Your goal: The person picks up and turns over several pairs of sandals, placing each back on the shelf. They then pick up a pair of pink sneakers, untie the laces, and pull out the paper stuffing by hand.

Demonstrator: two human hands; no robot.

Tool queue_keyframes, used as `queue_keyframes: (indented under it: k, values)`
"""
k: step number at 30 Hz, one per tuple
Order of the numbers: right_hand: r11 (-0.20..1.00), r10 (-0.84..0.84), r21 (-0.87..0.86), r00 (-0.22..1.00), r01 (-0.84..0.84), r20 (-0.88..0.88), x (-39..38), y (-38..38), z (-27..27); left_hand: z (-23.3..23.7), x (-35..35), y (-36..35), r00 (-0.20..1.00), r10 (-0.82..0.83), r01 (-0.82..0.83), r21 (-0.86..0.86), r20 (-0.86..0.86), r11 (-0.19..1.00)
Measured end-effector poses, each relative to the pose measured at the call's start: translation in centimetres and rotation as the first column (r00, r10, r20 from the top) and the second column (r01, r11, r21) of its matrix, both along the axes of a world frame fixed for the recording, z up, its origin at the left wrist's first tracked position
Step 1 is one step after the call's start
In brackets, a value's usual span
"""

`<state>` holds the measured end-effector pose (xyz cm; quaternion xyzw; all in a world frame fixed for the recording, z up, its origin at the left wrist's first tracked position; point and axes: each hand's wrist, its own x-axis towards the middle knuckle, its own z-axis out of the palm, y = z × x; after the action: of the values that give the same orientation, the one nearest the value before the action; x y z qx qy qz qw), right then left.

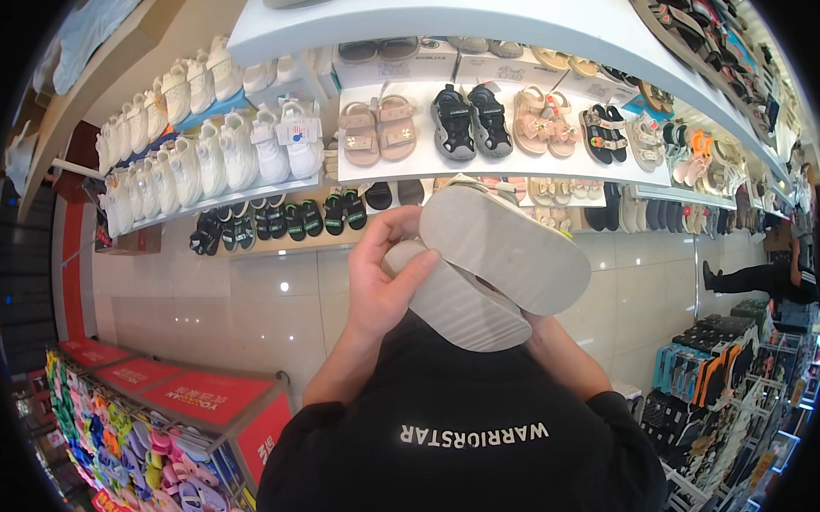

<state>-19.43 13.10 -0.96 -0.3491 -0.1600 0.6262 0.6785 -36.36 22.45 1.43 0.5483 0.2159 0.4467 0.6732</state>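
Observation:
A pair of sandals is held up in front of my chest, their flat light grey soles facing me. The upper sole (pixel 505 248) overlaps the lower sole (pixel 466 304), and the uppers are almost wholly hidden. My left hand (pixel 388 275) grips the pair at the left end, thumb across the lower sole and fingers curled behind. Behind the soles on the right is my right hand (pixel 545 331); only a small part near the wrist shows and its fingers are hidden.
Ahead, a white shelf (pixel 479 168) carries pink sandals (pixel 378 131) and black sandals (pixel 470 120). White sneakers (pixel 212 159) line shelves at left. Colourful clogs (pixel 155 463) fill a red-topped rack (pixel 194 394) lower left. Bags (pixel 689 373) hang lower right, near another person (pixel 763 282). Tiled floor (pixel 222 294) lies between.

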Motion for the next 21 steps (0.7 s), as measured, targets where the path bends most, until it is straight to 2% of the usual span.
queue_keyframes:
  k: [2, 7, 11, 15, 17, 18, 19, 20, 21]
  values:
    - [1.0, -0.018, -0.016, 1.0, 0.018, -0.015, -0.2, -0.1, 0.0, -0.1, 0.0, 0.1, 0.999, 0.012, -0.011, 0.017, -0.048, 1.0]
    - [0.993, -0.097, -0.075, 0.995, 0.094, -0.034, -0.5, -0.2, 0.2, -0.2, 0.0, -0.1, 0.999, 0.025, -0.025, -0.015, -0.036, 1.0]
    - [0.971, -0.203, -0.145, 0.977, 0.193, -0.06, -1.0, -0.2, 0.7, 0.3, 0.1, -0.4, 0.999, 0.039, -0.04, -0.055, -0.016, 0.998]
    - [0.908, -0.361, -0.245, 0.931, 0.339, -0.05, -0.7, 0.0, 1.4, -1.0, 0.3, 0.0, 0.999, -0.012, 0.012, 0.01, -0.047, 1.0]
    - [0.869, -0.428, -0.285, 0.903, 0.405, -0.022, 0.0, 0.1, 2.0, -2.0, 1.2, -0.1, 0.987, 0.157, -0.154, 0.081, -0.029, 0.985]
    - [0.847, -0.466, -0.294, 0.885, 0.443, -0.009, 0.4, 0.3, 2.2, -1.7, 0.8, -0.1, 0.978, 0.109, -0.104, 0.032, -0.177, 0.994]
    - [0.845, -0.473, -0.291, 0.881, 0.45, -0.011, 1.1, 0.3, 2.3, -1.7, 0.9, -0.3, 0.979, 0.102, -0.097, 0.037, -0.177, 0.995]
    - [0.945, -0.324, 0.113, 0.923, 0.306, 0.208, 2.7, 0.3, 2.4, -1.8, 1.2, -0.5, 0.992, 0.011, -0.012, -0.004, -0.127, 1.0]
    - [0.897, -0.247, 0.442, 0.853, 0.022, 0.459, 4.0, 0.4, 2.7, -2.1, 1.3, -0.7, 0.994, -0.078, 0.075, -0.041, -0.074, 0.996]
